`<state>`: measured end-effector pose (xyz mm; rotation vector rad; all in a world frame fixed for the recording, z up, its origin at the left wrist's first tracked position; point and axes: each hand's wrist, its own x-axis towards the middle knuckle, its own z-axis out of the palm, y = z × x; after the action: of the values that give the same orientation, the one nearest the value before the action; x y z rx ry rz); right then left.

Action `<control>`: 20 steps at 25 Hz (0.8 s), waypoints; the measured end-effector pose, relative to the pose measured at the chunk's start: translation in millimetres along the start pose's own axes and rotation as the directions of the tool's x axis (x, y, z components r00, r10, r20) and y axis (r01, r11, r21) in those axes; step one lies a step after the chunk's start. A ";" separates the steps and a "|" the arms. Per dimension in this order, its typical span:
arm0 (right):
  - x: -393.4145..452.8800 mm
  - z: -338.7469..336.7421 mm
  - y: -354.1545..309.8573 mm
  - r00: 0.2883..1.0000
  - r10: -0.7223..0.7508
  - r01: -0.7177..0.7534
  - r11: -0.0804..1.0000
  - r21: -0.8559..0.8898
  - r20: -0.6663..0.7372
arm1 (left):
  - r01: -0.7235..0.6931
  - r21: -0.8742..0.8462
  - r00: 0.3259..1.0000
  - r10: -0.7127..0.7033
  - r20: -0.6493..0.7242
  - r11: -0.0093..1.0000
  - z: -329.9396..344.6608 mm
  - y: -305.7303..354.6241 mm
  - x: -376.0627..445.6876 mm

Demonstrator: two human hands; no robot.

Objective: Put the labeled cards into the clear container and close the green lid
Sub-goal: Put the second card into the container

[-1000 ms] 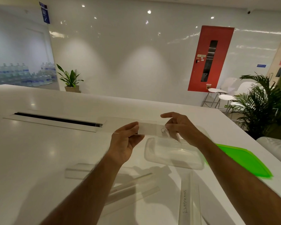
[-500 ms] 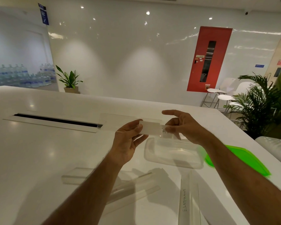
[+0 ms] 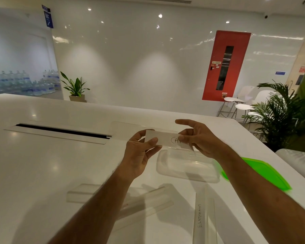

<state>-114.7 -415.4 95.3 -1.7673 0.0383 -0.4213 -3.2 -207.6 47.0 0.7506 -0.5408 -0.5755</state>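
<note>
A white card (image 3: 163,138) with "CAT" written on it sits in a clear acrylic holder, held in the air above the table. My left hand (image 3: 139,152) grips the holder's left end, and my right hand (image 3: 199,138) pinches the card's right end with its index finger stretched out. Just below them the clear container (image 3: 187,166) stands open on the white table. Its green lid (image 3: 261,173) lies flat to the right, partly hidden by my right forearm. Another holder with a card reading "ELEPHANT" (image 3: 202,215) lies near the front.
Two clear acrylic holders (image 3: 144,203) lie on the table under my left forearm. A long dark cable slot (image 3: 60,131) runs across the table at the left. The table's right edge (image 3: 264,148) is near a potted palm (image 3: 278,113) and white stools.
The card has slid rightwards, showing more of its writing, and both hands have stayed over the container's far rim with small shifts.
</note>
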 end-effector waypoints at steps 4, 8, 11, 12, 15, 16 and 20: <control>-1.2 6.8 -3.9 1.000 0.013 -0.013 1.000 0.003 0.011 | 0.003 0.027 1.000 -0.004 0.026 1.000 1.3 1.3 -2.3; -5.9 13.7 -9.3 0.992 -0.124 0.114 0.929 -0.351 -0.007 | -0.004 0.039 1.000 0.005 -0.019 0.999 1.7 2.3 -5.0; -8.7 33.3 -11.8 0.959 -0.236 0.265 0.544 -0.796 0.158 | -0.004 0.045 1.000 0.005 -0.027 0.999 3.7 0.9 -6.4; -7.7 38.8 -10.8 0.942 -0.273 0.297 0.421 -0.857 0.193 | -0.003 0.046 1.000 0.004 -0.029 0.999 4.2 0.6 -7.0; -6.5 43.7 -12.8 0.899 -0.385 0.333 0.296 -0.895 0.207 | 0.011 0.056 0.999 -0.009 -0.048 0.998 4.0 -1.1 -8.8; -6.9 43.5 -14.4 0.898 -0.391 0.331 0.300 -0.895 0.201 | 0.020 0.055 0.998 -0.017 -0.056 0.998 4.3 -0.9 -9.8; -8.6 42.5 -13.7 0.890 -0.404 0.345 0.289 -0.893 0.213 | 0.053 0.021 0.996 -0.051 -0.078 0.998 3.2 -1.9 -11.5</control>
<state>-112.7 -370.1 98.5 -2.9353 -0.1504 -0.9311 -14.0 -202.8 44.7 0.8077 -0.4583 -0.5864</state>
